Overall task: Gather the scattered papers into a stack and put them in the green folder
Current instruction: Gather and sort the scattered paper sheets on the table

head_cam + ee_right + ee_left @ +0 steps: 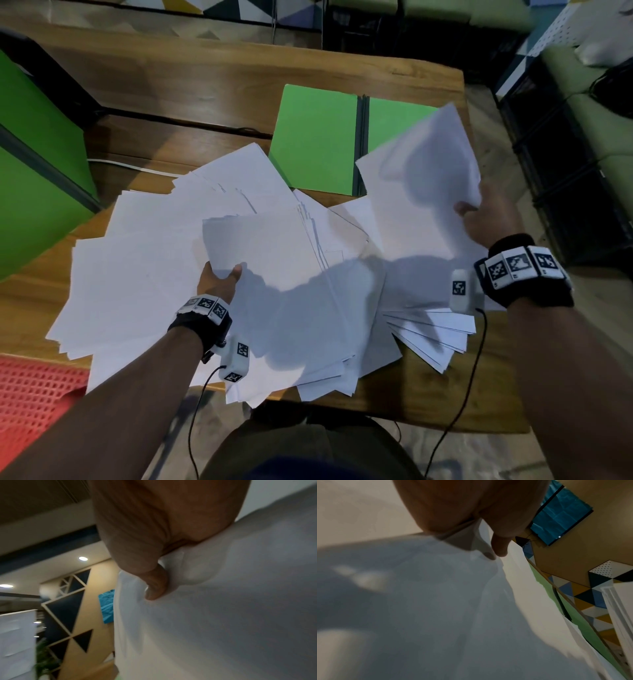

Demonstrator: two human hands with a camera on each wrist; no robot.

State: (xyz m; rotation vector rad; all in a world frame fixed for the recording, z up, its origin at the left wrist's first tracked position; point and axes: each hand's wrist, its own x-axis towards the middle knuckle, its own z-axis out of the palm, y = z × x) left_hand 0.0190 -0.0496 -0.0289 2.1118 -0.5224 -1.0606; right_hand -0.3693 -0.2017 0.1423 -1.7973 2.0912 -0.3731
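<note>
A person's left hand (pixel 219 282) and right hand (pixel 486 216) are each pinching a bundle of white papers (pixel 212 274) above the heap, too many to count. One green folder (pixel 318 140) is lying open beyond, on the wooden table (pixel 205 85), partly covered by the right bundle; several sheets are overhanging the table's near edge.

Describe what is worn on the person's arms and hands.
Both forearms are bare, with no sleeves. The left hand and right hand are ungloved. Each wrist has a black strap ringed with white blocks bearing black-and-white square markers, plus a small white marked camera unit with a thin black cable trailing down.
</note>
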